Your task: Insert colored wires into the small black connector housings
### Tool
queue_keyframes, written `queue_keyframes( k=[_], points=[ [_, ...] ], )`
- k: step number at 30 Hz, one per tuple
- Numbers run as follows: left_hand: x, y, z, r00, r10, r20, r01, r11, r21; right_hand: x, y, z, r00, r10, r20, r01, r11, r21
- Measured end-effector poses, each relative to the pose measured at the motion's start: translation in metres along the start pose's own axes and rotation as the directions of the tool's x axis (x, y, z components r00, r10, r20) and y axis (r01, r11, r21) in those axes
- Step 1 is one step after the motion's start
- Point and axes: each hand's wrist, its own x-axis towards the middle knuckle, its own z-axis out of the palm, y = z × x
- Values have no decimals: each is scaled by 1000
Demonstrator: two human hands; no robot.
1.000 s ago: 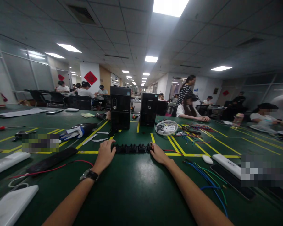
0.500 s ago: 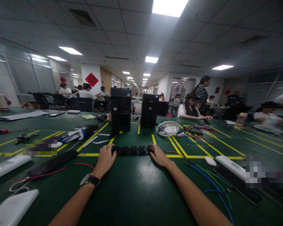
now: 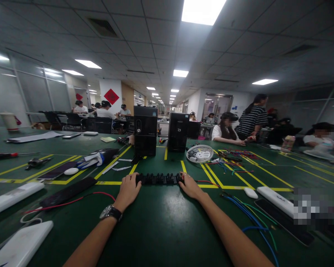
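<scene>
A long black terminal block (image 3: 160, 179) with a row of raised partitions lies flat on the green table, just past the middle. My left hand (image 3: 128, 188), with a watch on its wrist, grips the block's left end. At the opposite end, my right hand (image 3: 189, 185) has its thumb and fingers closed on the block. One red wire (image 3: 97, 193) runs leftward from beneath my left wrist; another red wire (image 3: 208, 181) leads right from behind my right hand. The fingers cover both ends of the block, so how the wires meet it is hidden.
Two black computer towers (image 3: 145, 131) (image 3: 178, 132) stand beyond the block. A white round basket (image 3: 199, 154) and tangled wires are right of them. Blue cables (image 3: 247, 215) lie by my right forearm. White power strips (image 3: 13, 199) (image 3: 275, 198) flank both sides. People sit across the room.
Both hands keep their hold on the terminal block. The whole view has shifted slightly. In the background, the person in the striped shirt has moved right and leans toward the table.
</scene>
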Motion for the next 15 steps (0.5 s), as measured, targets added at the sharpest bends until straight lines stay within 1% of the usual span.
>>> queue_keyframes(
  k=[3, 6, 10, 11, 13, 15],
  points=[
    [0, -1, 0, 1000, -8, 8, 8, 1000, 3, 0, 0, -1, 1000, -9, -2, 9, 1000, -6],
    [0, 4, -2, 1000, -16, 27, 16, 1000, -18, 0, 0, 0, 1000, -12, -2, 12, 1000, -12],
    [1, 13, -7, 998, -30, 53, 30, 999, -13, 0, -4, 0, 1000, -15, -14, 14, 995, -99],
    [1, 14, -8, 998, -42, 54, 43, 999, -9, 0, -6, -2, 999, -3, -44, -3, 991, -136],
    [1, 17, -11, 995, -77, 65, 79, 997, -15, -2, -9, -7, 986, 59, -156, -89, 978, -190],
    [2, 19, -13, 989, -114, 93, 117, 993, -28, -5, -12, -17, 949, 135, -286, -196, 961, -197]
  ],
)
